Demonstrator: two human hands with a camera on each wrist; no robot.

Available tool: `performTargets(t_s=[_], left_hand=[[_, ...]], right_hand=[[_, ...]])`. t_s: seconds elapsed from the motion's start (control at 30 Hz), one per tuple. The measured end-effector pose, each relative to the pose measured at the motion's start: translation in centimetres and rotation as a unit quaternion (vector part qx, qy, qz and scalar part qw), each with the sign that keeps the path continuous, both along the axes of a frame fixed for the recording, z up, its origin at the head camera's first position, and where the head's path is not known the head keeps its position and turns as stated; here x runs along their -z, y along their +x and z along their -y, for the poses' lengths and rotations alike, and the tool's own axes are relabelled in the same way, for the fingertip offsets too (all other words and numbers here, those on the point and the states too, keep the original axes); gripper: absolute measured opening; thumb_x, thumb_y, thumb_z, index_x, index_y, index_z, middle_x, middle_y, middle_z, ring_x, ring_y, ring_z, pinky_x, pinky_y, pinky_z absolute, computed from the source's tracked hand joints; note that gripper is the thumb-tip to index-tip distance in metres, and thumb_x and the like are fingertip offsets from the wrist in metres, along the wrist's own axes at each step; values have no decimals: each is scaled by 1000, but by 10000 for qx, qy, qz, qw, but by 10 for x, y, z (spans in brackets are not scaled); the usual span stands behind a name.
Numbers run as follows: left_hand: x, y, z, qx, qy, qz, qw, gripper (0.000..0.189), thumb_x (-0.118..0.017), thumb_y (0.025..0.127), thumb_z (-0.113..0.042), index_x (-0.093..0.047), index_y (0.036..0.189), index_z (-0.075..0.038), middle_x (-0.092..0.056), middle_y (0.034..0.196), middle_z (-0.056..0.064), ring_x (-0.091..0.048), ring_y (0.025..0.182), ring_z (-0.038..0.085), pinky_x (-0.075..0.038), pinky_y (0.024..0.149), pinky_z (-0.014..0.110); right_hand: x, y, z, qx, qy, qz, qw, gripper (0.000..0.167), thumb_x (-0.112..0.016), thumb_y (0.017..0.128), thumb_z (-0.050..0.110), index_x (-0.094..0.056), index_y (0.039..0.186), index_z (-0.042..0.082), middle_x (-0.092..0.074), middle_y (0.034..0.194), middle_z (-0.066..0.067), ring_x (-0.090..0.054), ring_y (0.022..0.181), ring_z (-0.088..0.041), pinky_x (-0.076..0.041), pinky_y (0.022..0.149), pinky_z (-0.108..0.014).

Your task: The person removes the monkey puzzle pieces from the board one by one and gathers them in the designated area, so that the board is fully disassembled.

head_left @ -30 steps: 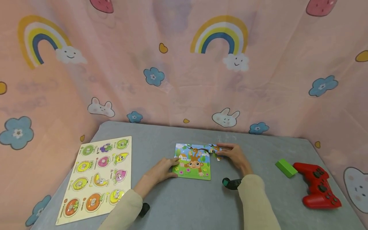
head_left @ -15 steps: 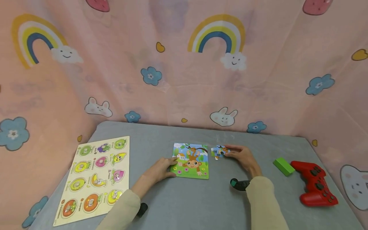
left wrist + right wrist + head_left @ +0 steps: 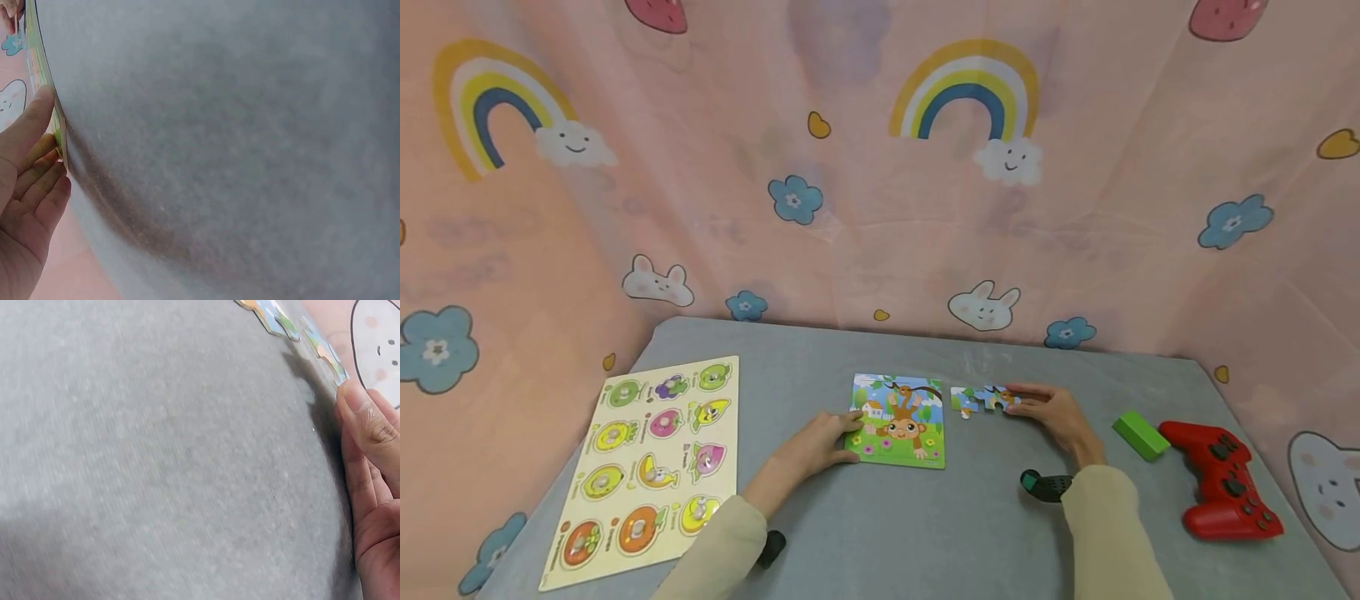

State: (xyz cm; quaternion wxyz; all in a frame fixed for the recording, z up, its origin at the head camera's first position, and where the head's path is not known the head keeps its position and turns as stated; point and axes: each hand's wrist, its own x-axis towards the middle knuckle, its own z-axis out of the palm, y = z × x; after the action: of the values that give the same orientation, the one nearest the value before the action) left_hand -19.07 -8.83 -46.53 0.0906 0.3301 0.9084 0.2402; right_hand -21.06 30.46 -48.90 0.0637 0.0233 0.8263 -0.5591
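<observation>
A square monkey puzzle lies on the grey table in the middle of the head view. My left hand holds its left side, fingers over the edge and thumb at the near corner. In the left wrist view the puzzle's edge runs between thumb and fingers. To the right of the puzzle, my right hand pinches a jigsaw piece between thumb and fingers, close over the table. Another jigsaw piece lies between it and the puzzle. Both pieces also show at the top of the right wrist view.
At the left lies a cream fruit peg board. A green block and a red game controller sit at the right. Behind the grey table hangs a pink patterned cloth.
My right hand has moved right with its jigsaw piece, away from the puzzle. The other piece, earlier overlapped by it, now lies separate on the table. My left hand stays at the puzzle.
</observation>
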Motion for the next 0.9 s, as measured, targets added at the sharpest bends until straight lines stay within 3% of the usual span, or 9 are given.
performTargets(t_s=[0.2, 0.3, 0.43, 0.7, 0.8, 0.9], left_hand=[[2, 1, 0, 8, -47, 2, 10000, 50, -76, 81, -18, -62, 123, 6, -54, 133, 21, -54, 118, 38, -47, 94, 42], [2, 1, 0, -7, -31, 15, 10000, 50, -76, 81, -17, -62, 123, 6, -54, 133, 21, -54, 119, 38, -47, 94, 42], [1, 1, 1, -13, -3, 8, 10000, 49, -76, 81, -16, -62, 123, 6, -54, 133, 22, -54, 119, 38, -47, 94, 42], [0, 0, 1, -12, -24, 7, 10000, 50, -76, 82, -17, -61, 123, 6, -54, 134, 21, -54, 119, 37, -47, 95, 41], [0, 0, 1, -41, -38, 41, 10000, 51, -76, 82, -18, -60, 124, 6, -53, 135, 21, -53, 120, 37, -46, 95, 41], [0, 0, 1, -59, -56, 81, 9999, 51, -76, 82, -17, -60, 125, 6, -53, 135, 20, -53, 121, 36, -46, 96, 40]], right_hand=[[-1, 0, -5, 0, 158, 79, 9998, 57, -81, 77, 20, -61, 126, -2, -57, 130, -20, -56, 118, -24, -49, 91, -28], [-2, -1, -6, -1, 276, 140, 9995, 56, -82, 76, 21, -63, 124, -1, -60, 128, -17, -53, 122, -30, -47, 94, -34], [-4, -3, -6, 18, 548, 167, 9984, 55, -83, 75, 23, -65, 122, 1, -63, 124, -15, -56, 117, -26, -48, 92, -33], [-8, -5, -5, -3, 733, 124, 9972, 48, -82, 77, 20, -67, 118, 0, -62, 123, -19, -59, 92, 0, -48, 75, -13], [-8, -5, -4, -42, 865, 56, 9962, 47, -82, 77, 20, -68, 117, -1, -62, 123, -20, -59, 92, 0, -47, 74, -12], [-8, -6, -3, -85, 1048, -7, 9945, 47, -82, 77, 20, -68, 116, -1, -62, 122, -19, -62, 99, -8, -47, 76, -13]])
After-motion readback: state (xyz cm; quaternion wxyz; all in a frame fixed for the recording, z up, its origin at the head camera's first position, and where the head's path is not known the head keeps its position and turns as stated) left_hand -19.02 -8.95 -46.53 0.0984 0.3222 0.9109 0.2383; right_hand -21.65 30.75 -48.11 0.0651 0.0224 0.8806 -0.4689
